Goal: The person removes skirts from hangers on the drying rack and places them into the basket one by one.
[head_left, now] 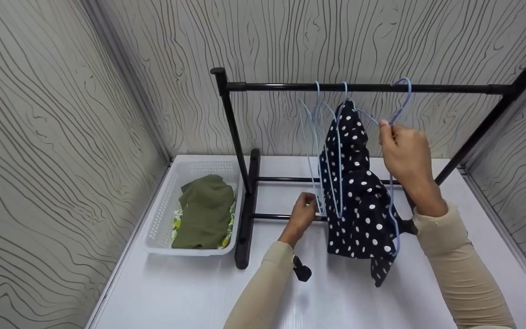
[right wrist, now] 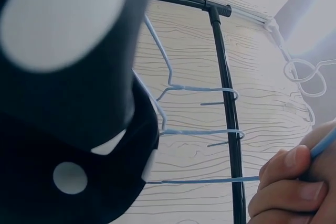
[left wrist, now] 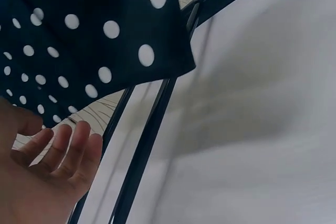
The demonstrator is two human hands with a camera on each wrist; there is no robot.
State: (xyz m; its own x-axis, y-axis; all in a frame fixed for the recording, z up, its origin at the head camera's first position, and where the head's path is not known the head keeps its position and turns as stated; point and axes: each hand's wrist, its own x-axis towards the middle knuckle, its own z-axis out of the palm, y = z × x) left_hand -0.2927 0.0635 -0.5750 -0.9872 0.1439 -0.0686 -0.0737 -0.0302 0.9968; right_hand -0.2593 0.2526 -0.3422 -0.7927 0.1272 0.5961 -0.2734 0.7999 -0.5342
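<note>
A dark navy garment with white polka dots [head_left: 356,183] hangs below the rail on the rack's right half. My right hand [head_left: 407,153] grips a periwinkle-blue hanger [head_left: 401,109] just below its hook, close under the rail. One side of that hanger runs down along the garment's right edge. My left hand [head_left: 303,212] is low at the garment's left side, fingers loosely bent. In the left wrist view, its thumb and fingertips are right at the edge of the dotted cloth. Two light-blue hangers [head_left: 318,107] hang on the rail to the left.
A black garment rack [head_left: 281,87] stands on a white table [head_left: 176,292]. Left of it, a white perforated basket [head_left: 158,228] contains an olive-green folded cloth [head_left: 206,214] over a yellow-green patterned one. Wood-grain-patterned walls [head_left: 263,41] enclose the back and sides.
</note>
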